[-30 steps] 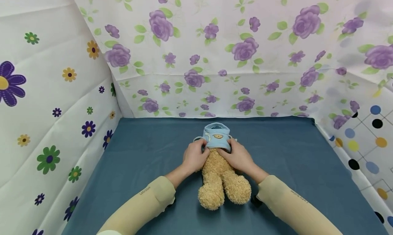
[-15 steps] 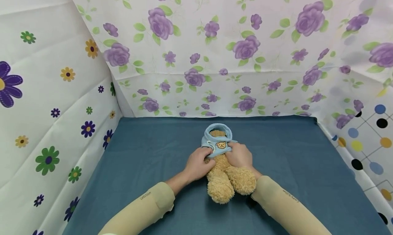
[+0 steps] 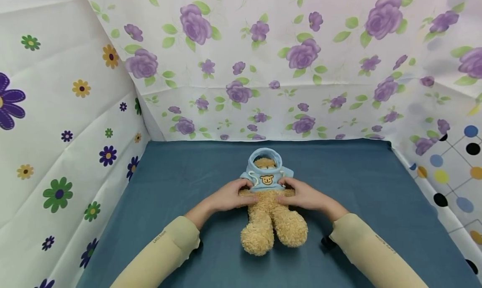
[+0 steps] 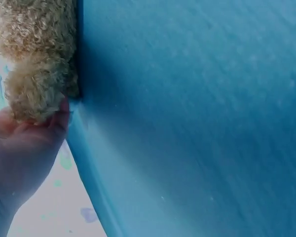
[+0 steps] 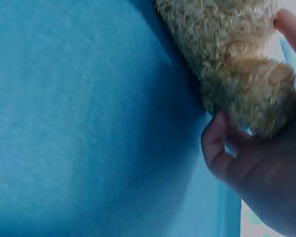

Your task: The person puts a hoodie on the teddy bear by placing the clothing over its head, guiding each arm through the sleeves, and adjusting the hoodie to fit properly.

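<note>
Bear (image 3: 268, 204) straightened since half a second ago: feet swung left, body now square to the person. Hands shifted outward, and the hoodie (image 3: 260, 174) turned level, its badge (image 3: 267, 179) upright.

Bear lies on the counter (image 3: 188, 166), feet nearest the person, probably so that both flanks can be reached alike. Hoodie sits around its upper body; fur shows through the collar (image 3: 280, 160), head not out past it. How far in the head lies, cannot tell.

Left hand (image 3: 229, 194): thumb over the belly, fingers narrow and curled about one furry paw (image 4: 34, 91), upper finger against the hoodie near its hem. Right hand (image 3: 308, 194) mirrors it: thumb on belly, fingers bent around the other paw, touching cloth above. Matched holds, I judge, keep the bear from twisting and the hem even; gripping at the hem presumably controls fur and cloth together. Feet lie free, likely because nothing needs steadying there.
</note>
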Demonstrator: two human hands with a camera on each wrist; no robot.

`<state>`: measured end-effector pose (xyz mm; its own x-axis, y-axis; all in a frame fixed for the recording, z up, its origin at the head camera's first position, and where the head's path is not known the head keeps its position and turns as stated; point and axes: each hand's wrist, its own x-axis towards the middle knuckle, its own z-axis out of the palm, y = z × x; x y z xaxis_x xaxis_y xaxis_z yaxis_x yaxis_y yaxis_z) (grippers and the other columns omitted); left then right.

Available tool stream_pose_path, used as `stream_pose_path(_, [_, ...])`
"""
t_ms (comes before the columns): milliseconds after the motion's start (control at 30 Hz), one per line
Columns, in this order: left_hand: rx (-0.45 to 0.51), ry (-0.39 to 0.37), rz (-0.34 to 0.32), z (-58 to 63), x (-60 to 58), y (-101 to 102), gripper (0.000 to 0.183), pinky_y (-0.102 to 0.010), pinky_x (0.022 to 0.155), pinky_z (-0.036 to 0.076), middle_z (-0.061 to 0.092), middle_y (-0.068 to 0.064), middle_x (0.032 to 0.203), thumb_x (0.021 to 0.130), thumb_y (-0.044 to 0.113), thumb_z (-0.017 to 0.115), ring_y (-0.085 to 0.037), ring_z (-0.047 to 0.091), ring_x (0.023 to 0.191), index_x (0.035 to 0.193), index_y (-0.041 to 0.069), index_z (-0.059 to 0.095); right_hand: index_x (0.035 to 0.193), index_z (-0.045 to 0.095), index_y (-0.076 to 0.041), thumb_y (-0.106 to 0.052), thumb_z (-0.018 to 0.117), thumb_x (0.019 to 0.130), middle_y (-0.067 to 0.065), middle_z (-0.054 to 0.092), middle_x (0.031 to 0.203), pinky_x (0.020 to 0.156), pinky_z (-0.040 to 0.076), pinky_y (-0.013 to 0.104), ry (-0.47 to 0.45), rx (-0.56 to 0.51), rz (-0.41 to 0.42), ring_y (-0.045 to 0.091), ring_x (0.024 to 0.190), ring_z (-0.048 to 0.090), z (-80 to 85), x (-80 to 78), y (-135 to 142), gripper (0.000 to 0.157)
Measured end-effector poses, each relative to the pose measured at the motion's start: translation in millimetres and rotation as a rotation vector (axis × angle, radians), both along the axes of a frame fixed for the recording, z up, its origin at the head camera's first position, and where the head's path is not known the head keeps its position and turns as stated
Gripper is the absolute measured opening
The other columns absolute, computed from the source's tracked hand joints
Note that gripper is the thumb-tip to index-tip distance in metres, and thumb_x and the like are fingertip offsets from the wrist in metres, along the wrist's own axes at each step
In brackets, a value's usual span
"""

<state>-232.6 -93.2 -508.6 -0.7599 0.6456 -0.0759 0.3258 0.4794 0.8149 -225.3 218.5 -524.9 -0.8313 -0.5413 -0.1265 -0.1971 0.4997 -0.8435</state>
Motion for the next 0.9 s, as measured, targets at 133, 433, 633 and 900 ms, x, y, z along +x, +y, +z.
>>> stream_pose_path(133, [-0.102,0.016,0.019,-0.3,8.8,4,0.069,-0.047,0.106,0.048,0.059,-0.008,0.14,0.093,0.052,0.082,-0.025,0.057,0.129,0.142,0.01,0.057,0.132,0.059,-0.019,-0.047,0.083,0.095,0.002,0.06,0.127,0.093,0.047,0.048,0.026,0.064,-0.007,0.023,0.114,0.057,1.9,4.1,-3,0.052])
stream_pose_path(433, [-0.146,0.121,0.103,-7.2,20.6,13,0.067,-0.047,0.098,0.052,0.062,-0.01,0.134,0.092,0.044,0.086,-0.026,0.062,0.119,0.141,0.007,0.057,0.108,0.061,-0.016,-0.031,0.081,0.098,-0.002,0.056,0.094,0.072,0.04,0.041,0.282,0.188,-0.045,0.017,0.079,0.048,6.5,10.7,-16,0.027])
stream_pose_path(633, [-0.079,0.268,0.095,-22.3,13.5,12,0.034,-0.044,0.08,0.05,0.062,-0.008,0.111,0.105,0.035,0.071,-0.023,0.058,0.09,0.123,0.008,0.06,0.097,0.059,-0.02,-0.023,0.071,0.106,-0.006,0.05,0.084,0.072,0.037,0.041,0.461,0.247,-0.087,0.015,0.074,0.043,6.7,16.4,-21,0.015])
stream_pose_path(900, [-0.065,0.046,0.076,-1.6,22.1,9,0.076,-0.054,0.107,0.047,0.057,-0.014,0.146,0.095,0.052,0.08,-0.031,0.057,0.133,0.148,0.005,0.053,0.125,0.065,-0.015,-0.05,0.082,0.095,0.001,0.06,0.106,0.079,0.045,0.042,0.166,0.152,-0.115,0.017,0.085,0.052,13.6,21.1,-8,0.049])
